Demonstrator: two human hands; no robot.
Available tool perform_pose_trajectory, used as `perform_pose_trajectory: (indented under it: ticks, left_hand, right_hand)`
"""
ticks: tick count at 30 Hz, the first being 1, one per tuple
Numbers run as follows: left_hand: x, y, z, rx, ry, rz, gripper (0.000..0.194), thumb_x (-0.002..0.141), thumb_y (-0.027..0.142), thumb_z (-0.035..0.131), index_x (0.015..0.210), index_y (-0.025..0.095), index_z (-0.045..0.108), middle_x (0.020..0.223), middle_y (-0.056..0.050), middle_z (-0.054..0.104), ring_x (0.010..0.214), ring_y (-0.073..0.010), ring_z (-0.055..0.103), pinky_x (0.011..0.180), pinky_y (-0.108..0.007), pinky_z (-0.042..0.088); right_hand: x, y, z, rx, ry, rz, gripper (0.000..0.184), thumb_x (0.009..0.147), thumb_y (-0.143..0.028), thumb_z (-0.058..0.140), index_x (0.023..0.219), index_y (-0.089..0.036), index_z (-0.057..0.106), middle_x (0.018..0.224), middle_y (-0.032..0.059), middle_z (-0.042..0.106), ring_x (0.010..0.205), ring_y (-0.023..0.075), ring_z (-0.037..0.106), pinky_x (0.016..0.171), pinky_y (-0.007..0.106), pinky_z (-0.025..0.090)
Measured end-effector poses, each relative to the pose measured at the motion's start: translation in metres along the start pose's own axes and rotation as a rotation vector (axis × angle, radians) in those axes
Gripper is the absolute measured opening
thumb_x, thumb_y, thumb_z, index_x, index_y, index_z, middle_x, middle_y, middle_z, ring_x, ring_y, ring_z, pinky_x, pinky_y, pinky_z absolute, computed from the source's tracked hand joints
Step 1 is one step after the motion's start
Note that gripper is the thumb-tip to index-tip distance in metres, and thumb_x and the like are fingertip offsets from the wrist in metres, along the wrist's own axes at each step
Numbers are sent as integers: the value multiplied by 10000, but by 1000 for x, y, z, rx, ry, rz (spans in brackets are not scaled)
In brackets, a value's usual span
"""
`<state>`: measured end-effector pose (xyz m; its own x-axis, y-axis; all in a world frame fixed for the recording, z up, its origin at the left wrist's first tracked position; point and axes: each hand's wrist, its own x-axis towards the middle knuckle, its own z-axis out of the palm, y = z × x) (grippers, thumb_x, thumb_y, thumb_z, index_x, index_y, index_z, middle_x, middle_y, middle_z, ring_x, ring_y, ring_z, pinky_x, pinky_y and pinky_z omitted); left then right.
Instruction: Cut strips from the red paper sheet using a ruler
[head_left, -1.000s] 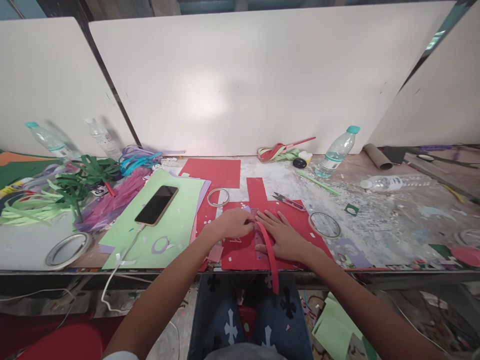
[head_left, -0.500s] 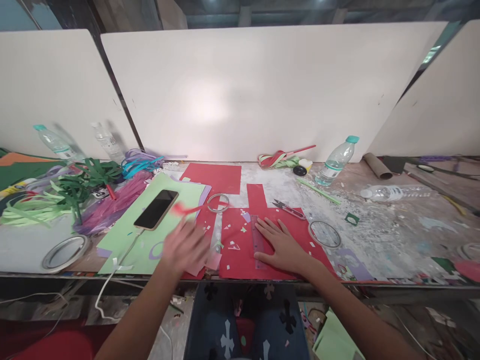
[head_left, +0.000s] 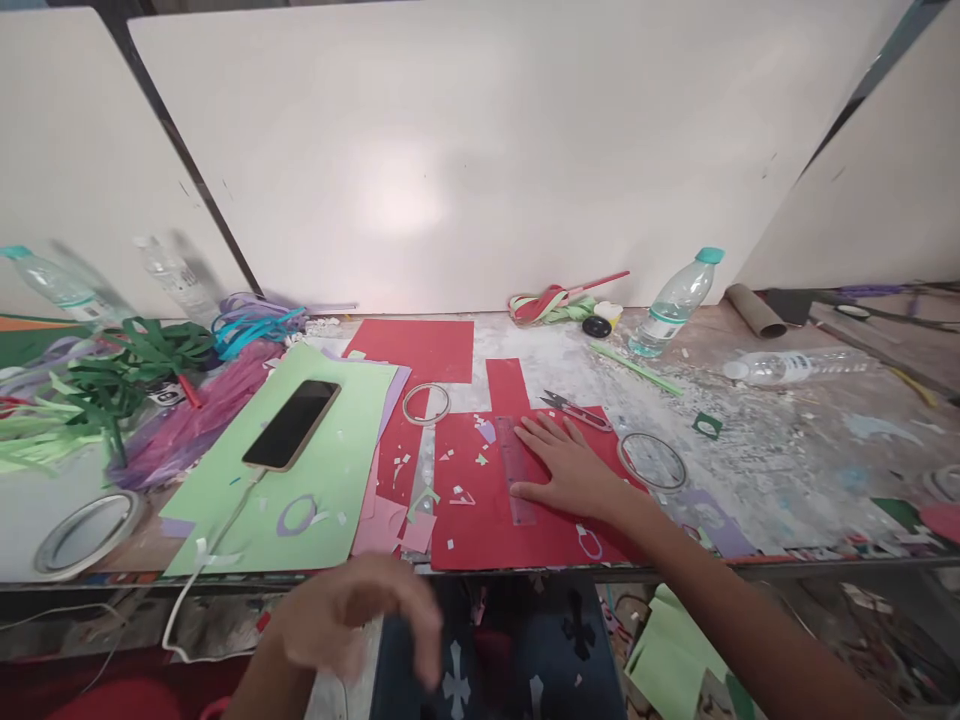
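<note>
My right hand [head_left: 574, 470] lies flat with spread fingers on a red paper sheet [head_left: 480, 530] at the table's front edge. Its fingertips and thumb press a translucent pink ruler [head_left: 517, 480] that lies lengthwise on the sheet. My left hand [head_left: 352, 615] is off the table, below its front edge and over my lap. It is blurred, the fingers hang loosely apart, and I see nothing in it. Small paper scraps dot the red sheet.
A phone [head_left: 291, 425] on a cable rests on a light green sheet [head_left: 315, 480] to the left. Tape rings [head_left: 426, 403] [head_left: 651, 462], thread snips [head_left: 576, 408], water bottles [head_left: 675, 300] [head_left: 787, 365] and a pile of paper strips [head_left: 112, 385] lie around. White boards back the table.
My left hand lifted a cut red strip from beside the ruler, swung left with it, then dropped below the table edge without it. My right hand stayed on the ruler.
</note>
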<state>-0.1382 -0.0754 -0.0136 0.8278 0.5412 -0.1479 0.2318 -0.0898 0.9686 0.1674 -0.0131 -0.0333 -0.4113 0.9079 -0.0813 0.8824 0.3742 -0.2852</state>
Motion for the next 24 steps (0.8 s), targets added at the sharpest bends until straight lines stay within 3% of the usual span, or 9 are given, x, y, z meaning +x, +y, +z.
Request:
perform_pose_trajectory:
  ticks: [1, 3, 6, 9, 12, 16, 24]
  left_hand:
    - [11, 16, -12, 83, 15, -16, 711, 699, 857, 439, 1064, 302, 692, 894, -57, 734, 822, -234, 696, 736, -344, 551]
    - [41, 39, -25, 409, 131, -11, 449, 890, 606, 472, 1183, 298, 618, 1192, -40, 651, 1092, -222, 599, 952, -364, 460]
    - [94, 39, -26, 834, 70, 110, 507, 863, 486, 598, 1320, 283, 510, 1412, -54, 478, 1299, -279, 413, 1076, -442, 333]
    - [128, 13, -24, 1033, 40, 190, 646, 840, 535, 607, 1391, 245, 434, 1496, -86, 365, 1385, -336, 272, 1123, -517, 226]
    - [137, -7, -26, 1082, 59, 235, 658, 854, 620, 529, 1376, 228, 448, 1492, -93, 370, 1388, -347, 258, 1136, -541, 167]
    - [134, -10, -28, 1074, 114, 257, 590, 842, 610, 554, 1280, 216, 522, 1428, -91, 447, 1325, -325, 353, 1141, -519, 173]
    - [129, -5, -29, 1010, 112, 347, 466, 823, 522, 624, 1156, 198, 582, 1313, -87, 541, 1215, -278, 458, 1093, -431, 297]
  right_hand:
    - [5, 3, -2, 8, 26, -8, 883, 791, -711, 471, 1495, -198, 328, 1527, 91, 339, 1433, 335, 182, 1156, 519, 113]
    - [17, 10, -7, 54, 110, 6, 746, 824, -616, 500, 1432, -191, 428, 1465, 119, 436, 1370, 325, 328, 1112, 478, 236]
    - [41, 20, -16, 193, 237, 180, 503, 884, -421, 467, 1302, -147, 521, 1235, 154, 613, 1114, 271, 563, 932, 372, 409]
    - [62, 31, -22, 342, 183, 317, 430, 885, -314, 446, 1271, -137, 508, 982, 116, 681, 865, 226, 617, 751, 313, 436]
    - [74, 42, -25, 485, 91, 353, 423, 867, -284, 452, 1269, -157, 490, 842, 64, 672, 737, 202, 602, 667, 298, 424]
    - [83, 49, -30, 649, 29, 380, 441, 837, -275, 480, 1265, -173, 453, 782, 34, 656, 632, 174, 577, 580, 274, 407]
    - [102, 36, -35, 384, 107, 410, 346, 826, -308, 515, 1139, -160, 517, 882, 85, 654, 715, 188, 568, 615, 276, 384]
